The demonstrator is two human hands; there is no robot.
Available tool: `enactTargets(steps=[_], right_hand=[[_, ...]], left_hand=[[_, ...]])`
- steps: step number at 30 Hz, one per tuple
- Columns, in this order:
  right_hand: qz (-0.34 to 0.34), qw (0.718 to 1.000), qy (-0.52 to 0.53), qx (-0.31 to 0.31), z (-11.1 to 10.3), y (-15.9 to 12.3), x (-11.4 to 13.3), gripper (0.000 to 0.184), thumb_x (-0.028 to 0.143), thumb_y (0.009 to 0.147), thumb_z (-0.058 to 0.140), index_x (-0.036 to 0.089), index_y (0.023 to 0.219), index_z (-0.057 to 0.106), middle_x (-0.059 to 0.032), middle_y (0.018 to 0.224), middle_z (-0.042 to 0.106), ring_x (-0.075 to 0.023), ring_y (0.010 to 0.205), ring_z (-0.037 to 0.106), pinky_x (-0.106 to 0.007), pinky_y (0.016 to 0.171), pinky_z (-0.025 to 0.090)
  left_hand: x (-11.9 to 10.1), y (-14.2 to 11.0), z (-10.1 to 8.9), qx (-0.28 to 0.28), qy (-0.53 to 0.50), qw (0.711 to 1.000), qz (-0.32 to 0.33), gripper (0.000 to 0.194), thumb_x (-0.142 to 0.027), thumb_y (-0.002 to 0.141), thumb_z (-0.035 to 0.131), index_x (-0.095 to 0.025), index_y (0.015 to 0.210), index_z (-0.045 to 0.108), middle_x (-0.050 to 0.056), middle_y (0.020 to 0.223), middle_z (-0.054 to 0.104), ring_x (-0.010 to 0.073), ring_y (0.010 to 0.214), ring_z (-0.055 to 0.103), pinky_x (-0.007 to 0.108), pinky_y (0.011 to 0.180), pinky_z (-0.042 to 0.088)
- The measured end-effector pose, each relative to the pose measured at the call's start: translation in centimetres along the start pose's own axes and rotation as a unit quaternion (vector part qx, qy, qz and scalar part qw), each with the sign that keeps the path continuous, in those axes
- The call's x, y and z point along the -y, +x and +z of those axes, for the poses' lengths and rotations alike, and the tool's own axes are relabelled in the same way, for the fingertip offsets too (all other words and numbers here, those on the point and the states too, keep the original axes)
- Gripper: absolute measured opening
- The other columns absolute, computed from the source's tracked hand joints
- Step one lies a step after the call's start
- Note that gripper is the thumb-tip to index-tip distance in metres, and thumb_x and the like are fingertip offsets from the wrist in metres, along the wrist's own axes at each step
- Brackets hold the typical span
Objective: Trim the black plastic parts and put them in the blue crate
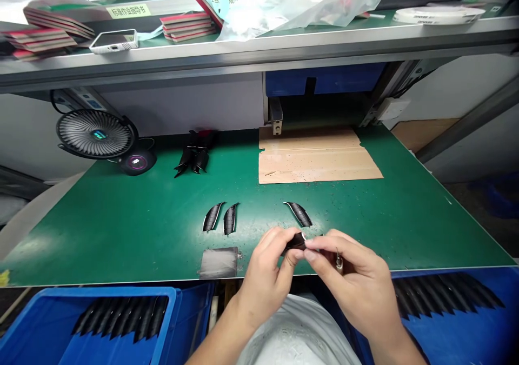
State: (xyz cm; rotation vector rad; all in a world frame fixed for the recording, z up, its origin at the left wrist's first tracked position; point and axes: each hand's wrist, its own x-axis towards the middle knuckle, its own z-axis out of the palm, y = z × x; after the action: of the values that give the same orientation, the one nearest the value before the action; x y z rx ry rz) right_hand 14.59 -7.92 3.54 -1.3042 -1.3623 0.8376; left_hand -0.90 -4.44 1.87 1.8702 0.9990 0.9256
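Note:
Above the bench's front edge, my left hand (267,262) is closed on a small black curved piece (297,241), with a pale line at its right end. My right hand (351,270) pinches that end between thumb and forefinger. Something small and metallic (339,262) shows at its fingers; I cannot tell whether it is a ring or a tool. Just beyond my hands lies a similar black curved piece (299,213) with a white edge. Two more, a left one (213,217) and a right one (230,219), lie to the left, above a grey worn flat block (219,262).
Blue bins, a left one (174,305) and a right one (466,338), hold rows of black pieces below the green bench (121,230). A cardboard sheet (316,162), dark piled parts (197,151) and a fan (97,134) stand farther back, under a loaded shelf (243,57).

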Motion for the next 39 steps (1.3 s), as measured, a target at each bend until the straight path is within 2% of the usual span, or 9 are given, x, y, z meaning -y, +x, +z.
enactTargets(steps=[6, 12, 16, 20, 23, 26, 33, 36, 39], right_hand=[[0.059, 0.993, -0.031, -0.097, -0.5, 0.0, -1.8, 0.02, 0.033, 0.079, 0.067, 0.021, 0.095, 0.064, 0.0025, 0.067, 0.055, -0.0115, 0.056, 0.049, -0.022, 0.053, 0.043], [0.136, 0.952, -0.263, -0.083, -3.1, 1.3, -12.7, 0.041, 0.041, 0.085, 0.044, 0.017, 0.115, 0.06, -0.0089, 0.096, 0.062, -0.0222, 0.084, 0.059, -0.035, 0.078, 0.047], [0.125, 0.925, -0.353, -0.074, -4.5, 1.0, -18.2, 0.054, 0.038, 0.082, 0.041, 0.007, 0.123, 0.055, -0.0163, 0.1, 0.061, -0.0306, 0.098, 0.055, -0.045, 0.09, 0.042], [0.119, 0.904, -0.406, -0.059, -5.1, 0.5, -20.2, 0.059, 0.04, 0.081, 0.039, 0.002, 0.124, 0.054, -0.0207, 0.1, 0.06, -0.0365, 0.1, 0.054, -0.052, 0.091, 0.041], [0.123, 0.896, -0.422, -0.059, -5.4, 0.5, -20.7, 0.061, 0.04, 0.083, 0.038, 0.0, 0.127, 0.051, -0.0233, 0.106, 0.059, -0.0398, 0.106, 0.052, -0.053, 0.09, 0.042], [0.125, 0.895, -0.421, -0.077, -5.6, 0.3, -20.1, 0.064, 0.043, 0.083, 0.04, 0.001, 0.129, 0.049, -0.0246, 0.114, 0.056, -0.0419, 0.113, 0.048, -0.055, 0.094, 0.039], [0.071, 0.921, -0.346, -0.165, -1.7, -0.8, -13.3, 0.046, 0.041, 0.083, 0.046, 0.016, 0.12, 0.059, -0.0168, 0.114, 0.058, -0.0386, 0.111, 0.049, -0.055, 0.094, 0.041], [-0.054, 0.95, -0.299, -0.065, 2.0, -0.6, -11.1, 0.037, 0.039, 0.089, 0.044, 0.018, 0.115, 0.059, -0.0139, 0.112, 0.059, -0.0338, 0.108, 0.051, -0.052, 0.094, 0.042], [-0.188, 0.933, -0.288, 0.109, 5.8, -0.2, -10.6, 0.038, 0.034, 0.092, 0.042, 0.021, 0.127, 0.051, -0.0119, 0.126, 0.053, -0.0322, 0.118, 0.044, -0.051, 0.097, 0.039]], left_hand=[[1.5, 0.2, 0.1, -0.016, 0.044, 0.999, 0.001, 0.02, -0.019, 0.089, 0.051, -0.024, 0.108, 0.055, 0.004, 0.096, 0.059, 0.0168, 0.091, 0.053, 0.031, 0.086, 0.045], [9.7, 1.9, 1.1, 0.037, 0.325, 0.945, 0.006, 0.025, -0.01, 0.085, 0.051, -0.027, 0.086, 0.069, 0.006, 0.106, 0.051, 0.0251, 0.108, 0.039, 0.057, 0.109, 0.017], [13.3, 3.8, 3.1, 0.087, 0.317, 0.944, -0.017, 0.021, -0.016, 0.083, 0.056, -0.028, 0.091, 0.071, 0.007, 0.105, 0.053, 0.0267, 0.109, 0.04, 0.05, 0.101, 0.033], [13.9, 5.3, 5.1, 0.105, 0.302, 0.947, -0.014, 0.029, -0.012, 0.084, 0.053, -0.029, 0.102, 0.068, 0.006, 0.108, 0.057, 0.0231, 0.111, 0.044, 0.038, 0.094, 0.041], [13.2, 4.8, 4.9, 0.09, 0.294, 0.951, -0.019, 0.037, -0.011, 0.084, 0.05, -0.028, 0.115, 0.062, 0.006, 0.118, 0.054, 0.022, 0.115, 0.043, 0.036, 0.095, 0.041], [12.6, 2.4, 2.4, 0.031, 0.295, 0.953, -0.069, 0.031, -0.019, 0.086, 0.049, -0.026, 0.115, 0.058, 0.007, 0.116, 0.053, 0.0227, 0.113, 0.044, 0.036, 0.093, 0.042], [14.0, -2.8, -4.7, -0.1, 0.339, 0.904, -0.239, 0.029, -0.029, 0.088, 0.047, -0.01, 0.11, 0.051, 0.019, 0.109, 0.05, 0.0336, 0.109, 0.043, 0.053, 0.089, 0.04], [13.1, -3.8, -4.8, -0.067, 0.304, 0.921, -0.235, 0.025, -0.025, 0.09, 0.042, -0.011, 0.105, 0.057, 0.016, 0.102, 0.058, 0.029, 0.102, 0.05, 0.045, 0.088, 0.043], [10.6, -5.4, -4.8, 0.015, 0.2, 0.96, -0.196, 0.022, -0.026, 0.089, 0.047, -0.019, 0.104, 0.061, 0.007, 0.094, 0.065, 0.0202, 0.088, 0.059, 0.03, 0.08, 0.047]])
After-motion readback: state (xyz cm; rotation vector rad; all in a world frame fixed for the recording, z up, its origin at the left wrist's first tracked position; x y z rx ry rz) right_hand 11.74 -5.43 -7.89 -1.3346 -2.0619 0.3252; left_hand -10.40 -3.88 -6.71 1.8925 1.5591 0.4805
